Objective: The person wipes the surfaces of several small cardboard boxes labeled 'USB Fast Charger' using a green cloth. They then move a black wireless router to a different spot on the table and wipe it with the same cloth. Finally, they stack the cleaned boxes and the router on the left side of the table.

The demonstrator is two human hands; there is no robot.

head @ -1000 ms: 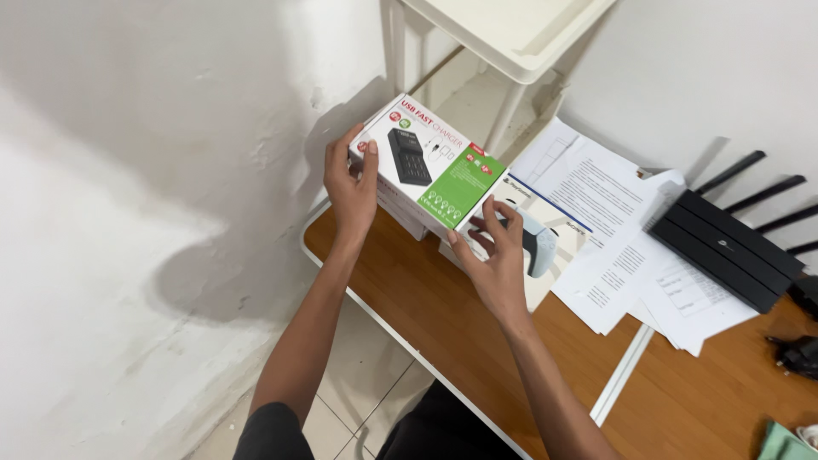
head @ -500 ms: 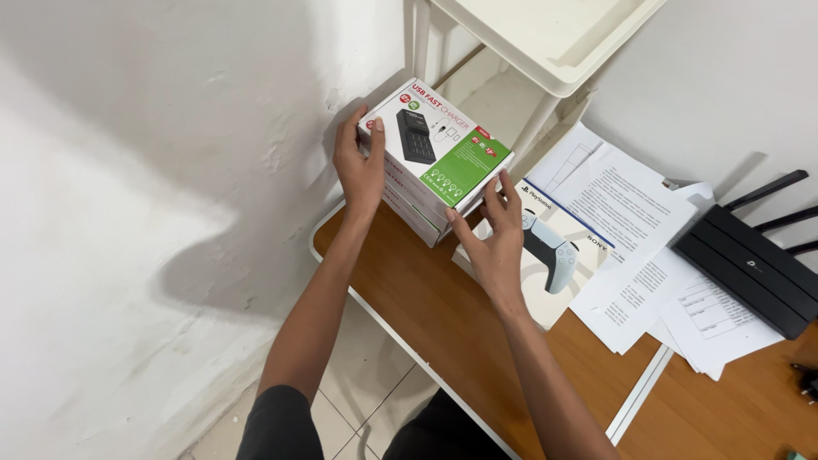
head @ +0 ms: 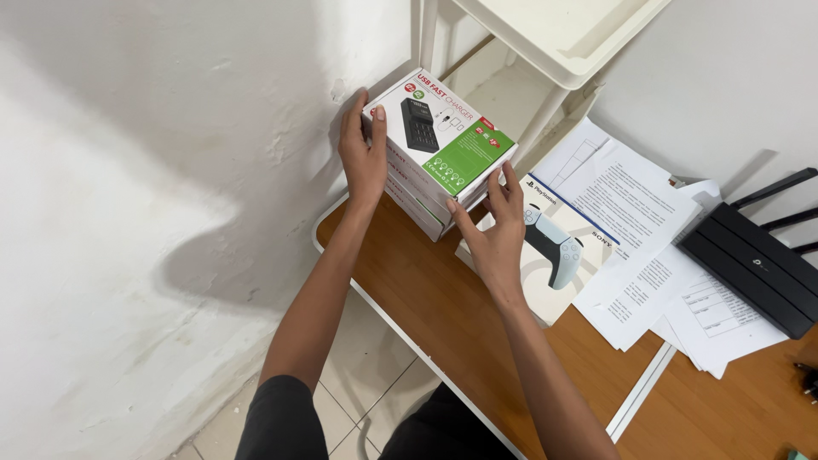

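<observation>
White plastered wall backs a wooden counter (head: 443, 307). Both hands grasp a stack of white-and-green boxes (head: 439, 149) at its far corner: left hand (head: 365, 153) flat against the 9 o'clock side, right hand (head: 494, 230) gripping the 5 o'clock corner. Papers (head: 630, 221) lie at 3 o'clock, a black router (head: 754, 264) beyond.

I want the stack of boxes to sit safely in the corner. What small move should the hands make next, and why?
Probably slide the stack of boxes a little further onto the wooden table, away from its edge. The left hand and right hand hold it from both sides, and its near corner lies close to the rim. Keep both grips until it rests flat.
</observation>
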